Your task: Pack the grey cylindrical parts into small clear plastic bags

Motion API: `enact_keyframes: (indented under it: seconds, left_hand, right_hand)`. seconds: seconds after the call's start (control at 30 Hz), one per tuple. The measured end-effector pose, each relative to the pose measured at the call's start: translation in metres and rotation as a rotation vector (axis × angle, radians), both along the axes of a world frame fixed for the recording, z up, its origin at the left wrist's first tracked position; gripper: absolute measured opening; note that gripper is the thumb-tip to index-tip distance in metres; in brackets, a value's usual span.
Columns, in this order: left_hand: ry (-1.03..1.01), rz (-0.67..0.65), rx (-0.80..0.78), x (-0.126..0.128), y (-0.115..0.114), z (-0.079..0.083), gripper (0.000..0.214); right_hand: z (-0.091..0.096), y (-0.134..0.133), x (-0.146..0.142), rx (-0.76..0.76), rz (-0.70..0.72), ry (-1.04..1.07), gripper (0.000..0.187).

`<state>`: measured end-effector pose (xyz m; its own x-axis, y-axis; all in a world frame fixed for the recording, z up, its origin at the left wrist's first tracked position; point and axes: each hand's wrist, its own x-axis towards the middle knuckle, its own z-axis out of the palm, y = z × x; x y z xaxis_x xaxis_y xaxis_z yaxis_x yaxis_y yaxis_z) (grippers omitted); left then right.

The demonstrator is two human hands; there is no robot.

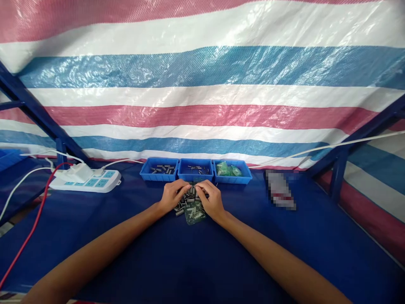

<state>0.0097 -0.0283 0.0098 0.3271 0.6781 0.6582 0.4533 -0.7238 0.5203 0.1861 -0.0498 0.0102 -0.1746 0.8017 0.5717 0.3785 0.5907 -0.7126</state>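
Observation:
My left hand (172, 196) and my right hand (211, 200) meet just in front of the blue bins, fingertips almost touching. Both are closed in a pinch; what lies between the fingers is too small to make out. Beneath them is a heap of small grey metal pins (180, 207), partly covered by my hands. A clear greenish plastic bag (195, 214) with several pins in or under it lies at the near side of the heap.
Three blue bins stand in a row behind my hands: a left bin (158, 177) with thicker metal pins, a middle bin (195, 177) with thin ones, a right bin (234, 179) with green plastic bags. A white power strip (107, 185) with cables sits left; a blurred object (281, 190) lies right.

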Motion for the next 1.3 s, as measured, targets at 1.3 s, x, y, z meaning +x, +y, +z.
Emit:
enact_keyframes:
  seconds: [1.3]
  left_hand:
    - [0.003,-0.018,0.043,-0.004,0.003,-0.013,0.023]
  right_hand:
    - [-0.005,0.001,-0.001,0.022,0.03,-0.043,0.032]
